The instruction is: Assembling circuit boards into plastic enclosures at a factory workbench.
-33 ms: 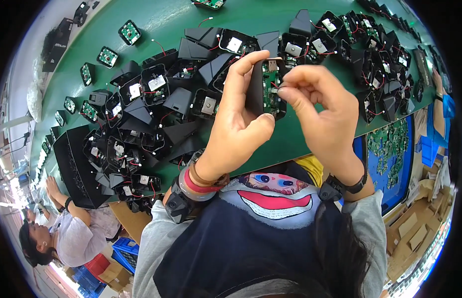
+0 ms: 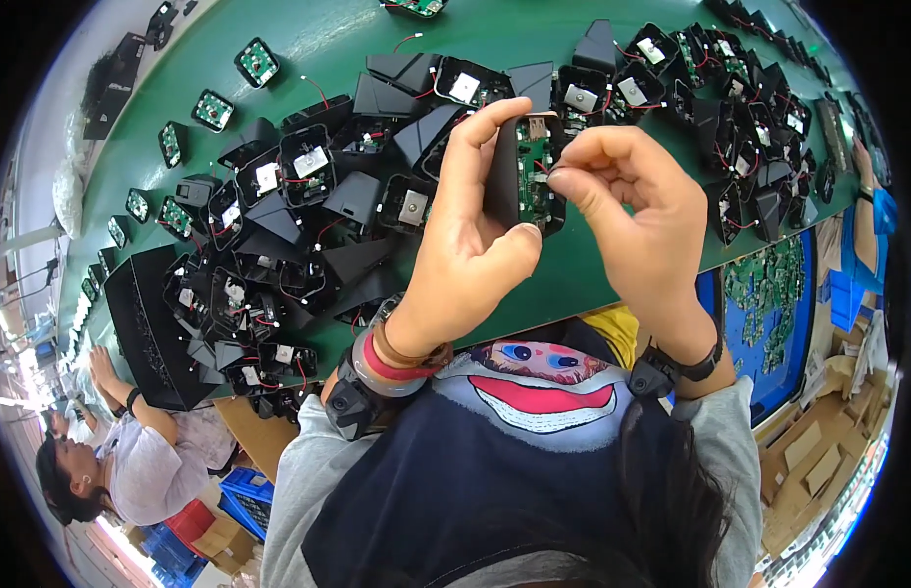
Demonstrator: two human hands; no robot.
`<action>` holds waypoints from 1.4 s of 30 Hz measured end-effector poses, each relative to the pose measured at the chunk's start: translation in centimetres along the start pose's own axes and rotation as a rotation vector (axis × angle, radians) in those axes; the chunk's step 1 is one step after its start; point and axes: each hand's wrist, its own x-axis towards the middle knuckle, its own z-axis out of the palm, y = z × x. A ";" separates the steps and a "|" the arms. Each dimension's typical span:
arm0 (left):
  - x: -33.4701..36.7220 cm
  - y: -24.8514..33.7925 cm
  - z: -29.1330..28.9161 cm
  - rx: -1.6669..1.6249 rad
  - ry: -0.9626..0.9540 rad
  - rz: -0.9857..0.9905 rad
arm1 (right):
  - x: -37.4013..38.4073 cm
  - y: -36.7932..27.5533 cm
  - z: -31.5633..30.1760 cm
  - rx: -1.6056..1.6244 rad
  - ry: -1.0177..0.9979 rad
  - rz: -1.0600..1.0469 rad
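My left hand point(image 2: 465, 250) is wrapped round a black plastic housing point(image 2: 501, 181), holding it upright above the table's near edge. Its open side faces right and shows a green circuit board point(image 2: 536, 157) with a metal socket at the top. My right hand point(image 2: 637, 201) has thumb and forefinger pinched together at the board's right edge. A thin red wire point(image 2: 541, 167) runs up to those fingertips; its end is hidden by them. The other right fingers are curled in.
Black housings point(image 2: 308, 162) with white-topped parts and loose wires crowd the green table point(image 2: 318, 49). Small boards in black frames point(image 2: 256, 63) lie at the far left. A black bin point(image 2: 147, 328) stands left, a blue tray point(image 2: 769, 392) of circuit boards right. Co-workers sit at both sides.
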 end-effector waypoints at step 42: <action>-0.5 -0.4 0.0 0.046 0.128 -0.063 | -0.4 0.8 0.3 0.209 -0.212 0.190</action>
